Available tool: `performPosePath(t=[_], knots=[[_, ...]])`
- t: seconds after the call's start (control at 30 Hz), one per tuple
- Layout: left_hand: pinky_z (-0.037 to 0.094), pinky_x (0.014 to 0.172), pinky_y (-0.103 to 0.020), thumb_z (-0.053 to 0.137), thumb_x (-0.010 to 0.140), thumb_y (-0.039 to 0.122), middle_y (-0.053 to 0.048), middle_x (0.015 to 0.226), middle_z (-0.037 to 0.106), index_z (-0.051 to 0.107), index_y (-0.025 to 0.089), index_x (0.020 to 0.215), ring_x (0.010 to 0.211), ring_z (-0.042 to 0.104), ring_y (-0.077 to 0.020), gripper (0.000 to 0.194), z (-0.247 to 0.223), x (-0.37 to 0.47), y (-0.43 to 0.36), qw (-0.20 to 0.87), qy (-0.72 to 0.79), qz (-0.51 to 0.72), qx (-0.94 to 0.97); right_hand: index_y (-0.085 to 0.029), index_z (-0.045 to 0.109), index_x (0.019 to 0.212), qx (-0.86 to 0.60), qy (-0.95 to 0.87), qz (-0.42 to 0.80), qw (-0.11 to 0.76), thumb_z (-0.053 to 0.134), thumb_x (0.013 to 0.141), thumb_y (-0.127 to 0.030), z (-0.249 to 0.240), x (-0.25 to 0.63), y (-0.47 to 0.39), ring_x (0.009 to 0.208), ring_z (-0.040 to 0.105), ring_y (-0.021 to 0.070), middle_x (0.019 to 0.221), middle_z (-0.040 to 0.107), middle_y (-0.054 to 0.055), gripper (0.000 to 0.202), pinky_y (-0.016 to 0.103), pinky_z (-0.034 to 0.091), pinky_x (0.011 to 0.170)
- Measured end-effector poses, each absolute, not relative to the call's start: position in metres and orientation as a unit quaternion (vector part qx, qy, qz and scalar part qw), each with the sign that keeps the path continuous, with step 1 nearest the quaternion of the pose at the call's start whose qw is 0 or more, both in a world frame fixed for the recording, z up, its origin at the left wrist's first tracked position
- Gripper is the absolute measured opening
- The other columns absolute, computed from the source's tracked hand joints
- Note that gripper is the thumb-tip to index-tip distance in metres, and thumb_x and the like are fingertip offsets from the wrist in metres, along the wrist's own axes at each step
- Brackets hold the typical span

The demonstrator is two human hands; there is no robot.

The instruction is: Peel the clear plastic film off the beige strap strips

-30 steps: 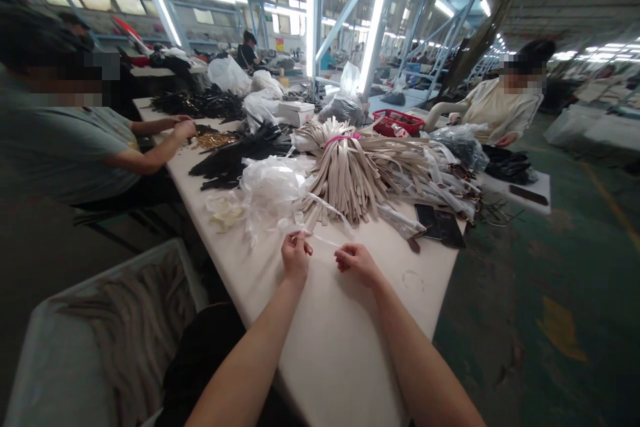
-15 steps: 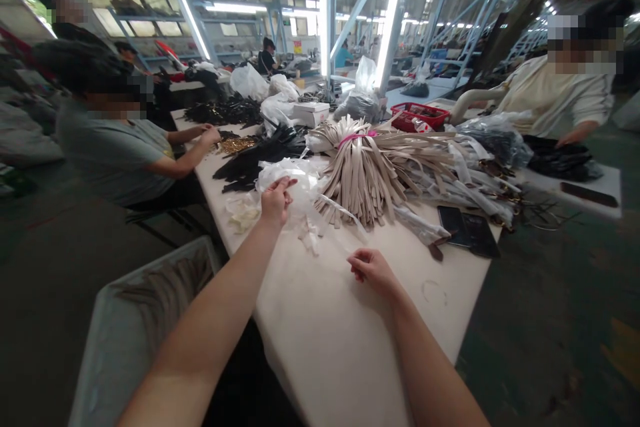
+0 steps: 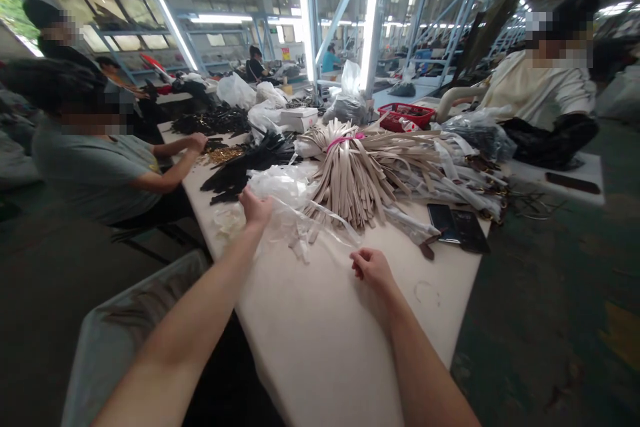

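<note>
Evidently, right fingers pinch a white strip trailing leftward; whether left fingers grip it is unclear.

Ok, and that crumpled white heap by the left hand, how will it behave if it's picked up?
The white heap is likely floppy, since its strips curve loosely. It's probably light for its bulk: parts look thin and see-through. It may snag or trail, with white strips straggling toward the right hand.
</note>
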State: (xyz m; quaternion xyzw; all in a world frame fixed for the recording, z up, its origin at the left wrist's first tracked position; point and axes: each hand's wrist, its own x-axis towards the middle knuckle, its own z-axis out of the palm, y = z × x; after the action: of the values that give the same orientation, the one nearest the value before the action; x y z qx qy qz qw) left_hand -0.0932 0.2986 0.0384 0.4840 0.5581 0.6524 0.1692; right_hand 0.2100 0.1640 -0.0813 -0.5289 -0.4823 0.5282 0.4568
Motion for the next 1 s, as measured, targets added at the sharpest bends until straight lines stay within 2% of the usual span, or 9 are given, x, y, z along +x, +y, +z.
performPosePath(t=[0.07, 0.13, 0.27, 0.4, 0.47, 0.6, 0.7, 0.8, 1.0], knots=[[0.047, 0.069, -0.034, 0.08, 0.07, 0.025, -0.011, 0.099, 0.065, 0.064, 0.016, 0.104, 0.073, 0.059, -0.0211, 0.039, 0.007, -0.055, 0.25, 0.15, 0.582, 0.601, 0.527, -0.016, 0.063, 0.066, -0.543, -0.482, 0.511, 0.46, 0.065, 0.081, -0.052, -0.085, 0.207, 0.167, 0.039, 0.053, 0.0128, 0.055, 0.063, 0.003, 0.039, 0.023, 0.039, 0.039], [0.047, 0.06, -0.03, 0.072, 0.079, 0.04, -0.006, 0.077, 0.065, 0.068, 0.018, 0.088, 0.062, 0.059, -0.0176, 0.024, -0.027, -0.013, 0.202, 0.268, 0.572, 0.506, 0.588, -0.016, 0.064, 0.067, -0.55, -0.485, 0.496, 0.465, 0.065, 0.081, -0.054, -0.087, 0.203, 0.17, 0.039, 0.053, 0.0129, 0.054, 0.063, 0.003, 0.041, 0.023, 0.039, 0.039], [0.039, 0.041, -0.024, 0.063, 0.082, 0.059, -0.005, 0.069, 0.067, 0.07, 0.015, 0.093, 0.044, 0.056, -0.0134, 0.046, -0.075, 0.048, 0.15, 0.513, 0.541, 0.416, 0.521, -0.016, 0.063, 0.067, -0.509, -0.484, 0.52, 0.487, 0.064, 0.082, -0.056, -0.089, 0.194, 0.168, 0.041, 0.053, 0.0125, 0.053, 0.062, 0.002, 0.042, 0.023, 0.04, 0.042], [0.034, 0.039, -0.02, 0.07, 0.077, 0.058, -0.001, 0.054, 0.061, 0.071, 0.011, 0.095, 0.041, 0.05, -0.0102, 0.051, -0.083, 0.055, 0.154, 0.596, 0.475, 0.464, 0.451, -0.017, 0.066, 0.072, -0.452, -0.511, 0.563, 0.466, 0.062, 0.085, -0.054, -0.086, 0.186, 0.16, 0.045, 0.053, 0.0127, 0.055, 0.061, 0.0, 0.04, 0.022, 0.04, 0.045], [0.032, 0.039, -0.019, 0.072, 0.077, 0.056, 0.001, 0.051, 0.058, 0.072, 0.011, 0.097, 0.04, 0.046, -0.0083, 0.049, -0.083, 0.048, 0.158, 0.596, 0.456, 0.514, 0.416, -0.017, 0.07, 0.078, -0.473, -0.535, 0.525, 0.463, 0.06, 0.088, -0.05, -0.084, 0.185, 0.164, 0.054, 0.059, 0.0153, 0.064, 0.067, 0.003, 0.036, 0.024, 0.045, 0.052], [0.033, 0.039, -0.019, 0.069, 0.08, 0.055, -0.001, 0.062, 0.064, 0.069, 0.012, 0.094, 0.041, 0.046, -0.0072, 0.045, -0.087, 0.038, 0.162, 0.527, 0.464, 0.639, 0.314, -0.018, 0.074, 0.094, -0.57, -0.611, 0.307, 0.455, 0.057, 0.09, -0.028, -0.074, 0.176, 0.199, 0.077, 0.066, 0.02, 0.086, 0.073, 0.007, 0.02, 0.03, 0.051, 0.072], [0.038, 0.042, -0.02, 0.07, 0.08, 0.052, -0.001, 0.063, 0.064, 0.067, 0.012, 0.09, 0.044, 0.051, -0.0089, 0.041, -0.091, 0.035, 0.165, 0.484, 0.477, 0.675, 0.287, -0.019, 0.072, 0.111, -0.52, -0.752, 0.198, 0.354, 0.051, 0.086, -0.009, -0.064, 0.156, 0.241, 0.094, 0.065, 0.0197, 0.107, 0.071, 0.008, 0.034, 0.031, 0.049, 0.088], [0.042, 0.044, -0.021, 0.071, 0.08, 0.049, -0.002, 0.068, 0.066, 0.066, 0.013, 0.087, 0.046, 0.054, -0.0091, 0.038, -0.094, 0.032, 0.167, 0.457, 0.485, 0.693, 0.276, -0.02, 0.072, 0.115, -0.435, -0.869, 0.093, 0.215, 0.06, 0.08, -0.007, -0.055, 0.134, 0.275, 0.115, 0.055, 0.0243, 0.127, 0.062, 0.011, 0.039, 0.035, 0.041, 0.101], [0.041, 0.042, -0.021, 0.068, 0.083, 0.047, -0.001, 0.074, 0.068, 0.06, 0.016, 0.11, 0.043, 0.055, -0.0095, 0.041, -0.094, 0.028, 0.169, 0.475, 0.451, 0.718, 0.237, -0.018, 0.073, 0.095, -0.324, -0.935, -0.027, 0.141, 0.058, 0.091, -0.016, -0.048, 0.121, 0.297, 0.116, 0.049, 0.0271, 0.109, 0.065, 0.011, 0.016, 0.041, 0.037, 0.102]])
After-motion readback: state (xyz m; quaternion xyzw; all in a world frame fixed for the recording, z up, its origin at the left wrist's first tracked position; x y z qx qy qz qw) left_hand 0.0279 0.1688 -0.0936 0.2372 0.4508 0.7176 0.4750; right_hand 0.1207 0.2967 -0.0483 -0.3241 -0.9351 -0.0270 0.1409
